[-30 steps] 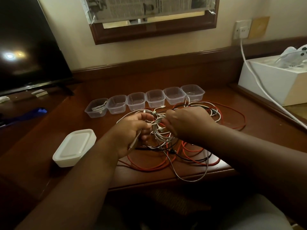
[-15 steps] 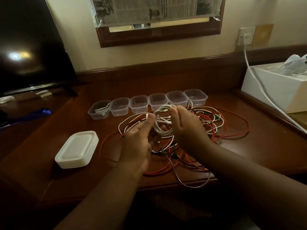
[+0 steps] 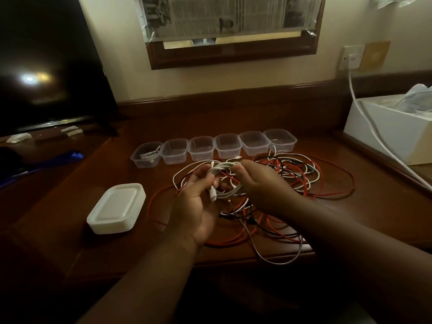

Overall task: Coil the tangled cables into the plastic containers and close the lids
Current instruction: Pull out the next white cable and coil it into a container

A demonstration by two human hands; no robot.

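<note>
Above the tangled red, black and white cables (image 3: 292, 181), the left hand (image 3: 198, 202) and right hand (image 3: 261, 183) both grip a coiled white cable (image 3: 224, 167).

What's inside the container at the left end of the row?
The leftmost container holds a coiled white cable, seen through its open top and clear wall. Whether anything lies under that coil cannot be seen. No lid is on it.

White cable coil (image 3: 225, 181) now between hands.
</note>
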